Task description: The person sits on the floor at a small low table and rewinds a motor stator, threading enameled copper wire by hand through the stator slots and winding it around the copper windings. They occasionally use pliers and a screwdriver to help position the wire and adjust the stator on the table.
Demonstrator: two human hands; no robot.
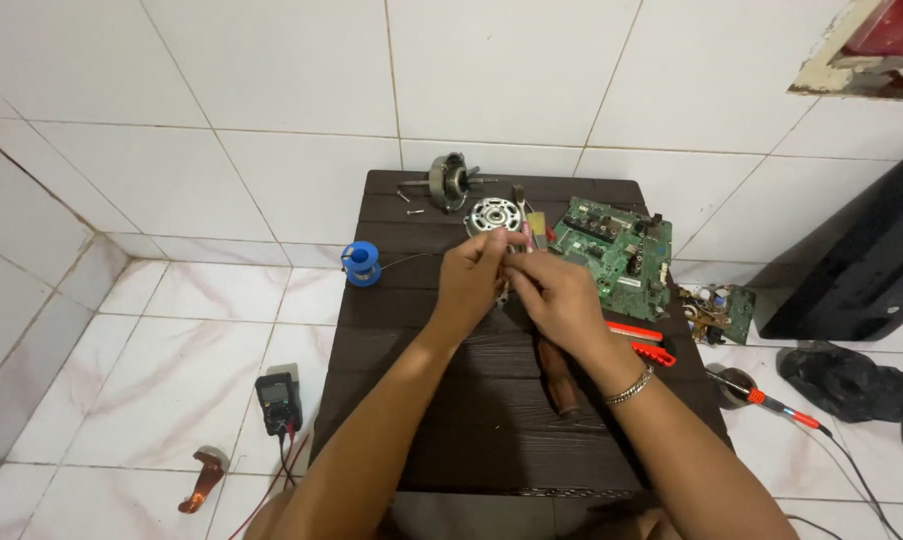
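On a dark slatted table (451, 420) over white tiles (171, 340), both hands' fingers (491, 255) pinch a small part (511, 262).

Round metal motor part (492, 216): silver, disc-shaped with a ring of holes, face turned toward the camera, above the far half of the dark table, lower edge hidden behind the fingers | Thin wire (411, 260): fine, pale, drawn taut from the blue spool to the fingers at the part

two hands (471, 275), two circuit boards (611, 250), one solder spool (361, 263), one multimeter (278, 402)
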